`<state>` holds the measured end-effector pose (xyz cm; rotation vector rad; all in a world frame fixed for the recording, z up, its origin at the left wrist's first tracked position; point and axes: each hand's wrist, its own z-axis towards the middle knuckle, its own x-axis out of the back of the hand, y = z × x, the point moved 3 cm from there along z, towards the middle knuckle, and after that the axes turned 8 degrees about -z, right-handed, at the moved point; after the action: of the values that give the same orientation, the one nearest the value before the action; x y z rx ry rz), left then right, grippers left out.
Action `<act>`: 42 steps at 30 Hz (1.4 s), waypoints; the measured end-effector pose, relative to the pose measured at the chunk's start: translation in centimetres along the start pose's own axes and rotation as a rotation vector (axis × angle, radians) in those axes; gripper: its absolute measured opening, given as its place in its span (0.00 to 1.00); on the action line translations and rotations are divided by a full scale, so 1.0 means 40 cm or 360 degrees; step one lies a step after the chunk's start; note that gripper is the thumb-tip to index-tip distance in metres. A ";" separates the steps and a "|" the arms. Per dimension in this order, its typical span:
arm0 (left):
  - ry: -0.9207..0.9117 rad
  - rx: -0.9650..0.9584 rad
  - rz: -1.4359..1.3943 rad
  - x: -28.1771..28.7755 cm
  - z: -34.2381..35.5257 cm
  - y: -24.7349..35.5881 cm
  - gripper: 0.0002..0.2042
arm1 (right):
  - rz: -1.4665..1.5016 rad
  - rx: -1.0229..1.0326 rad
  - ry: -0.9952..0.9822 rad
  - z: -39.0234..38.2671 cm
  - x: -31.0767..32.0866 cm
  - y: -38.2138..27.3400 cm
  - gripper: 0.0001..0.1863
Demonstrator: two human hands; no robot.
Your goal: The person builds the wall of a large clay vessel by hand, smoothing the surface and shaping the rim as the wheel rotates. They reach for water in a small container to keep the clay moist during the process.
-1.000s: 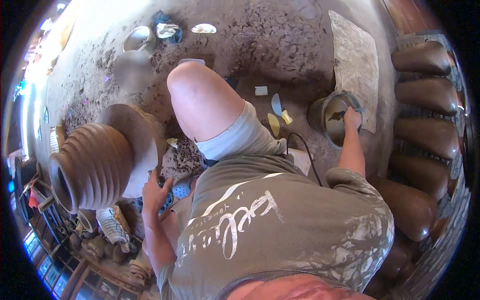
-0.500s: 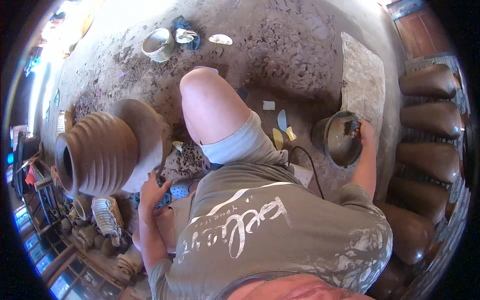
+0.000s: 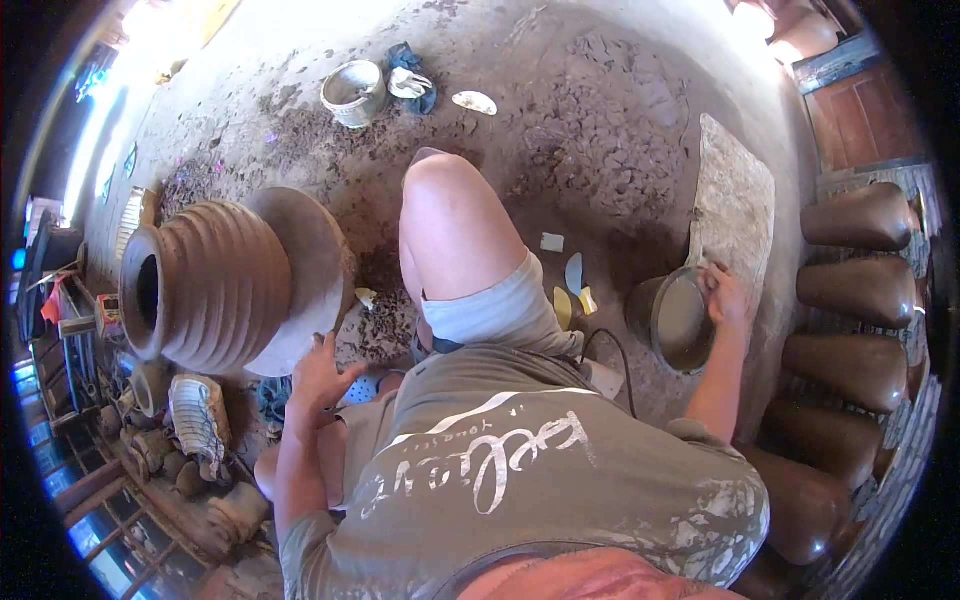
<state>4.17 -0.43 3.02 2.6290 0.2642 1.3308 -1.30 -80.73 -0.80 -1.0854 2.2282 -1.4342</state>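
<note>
A large ribbed clay pot stands on a round wheel disc at my left, its dark mouth toward the left edge of view. My left hand is at the disc's near edge, thumb and fingers apart, the fingertips seeming to touch it. On my right, a dark bucket holds grey-brown liquid. My right hand is at the bucket's right rim with bent fingers. Whatever those fingers hold, if anything, is too small to make out.
Several smooth brown clay pieces line the right side. Near the bucket lie a blue scraper, a yellow piece and a cable. Farther off are a pale bucket, a long mat and trampled clay.
My right hand has come up from the liquid to the bucket's rim, and the dark patch by its fingers no longer shows. My left hand stays by the disc. The whole view has shifted slightly.
</note>
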 end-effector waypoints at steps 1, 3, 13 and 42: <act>-0.0031 0.0029 -0.0005 0.007 -0.002 0.004 0.45 | -0.0133 0.0158 0.0002 -0.005 -0.091 -0.017 0.20; -0.0097 0.0093 -0.0019 0.046 -0.021 0.027 0.43 | 0.0117 0.0326 0.0130 -0.006 -0.261 -0.074 0.23; 0.0088 0.0601 -0.0171 0.116 -0.143 -0.194 0.34 | -0.0157 0.1592 0.0592 0.182 -0.771 -0.499 0.11; -0.0026 0.1406 -0.0889 -0.039 -0.538 -0.621 0.27 | -0.0558 0.1340 0.0546 0.399 -1.179 -0.278 0.31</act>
<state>-16.02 24.99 8.33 2.7835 1.7772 1.1325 45.02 -60.01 -6.14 -0.9781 1.3288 -2.5226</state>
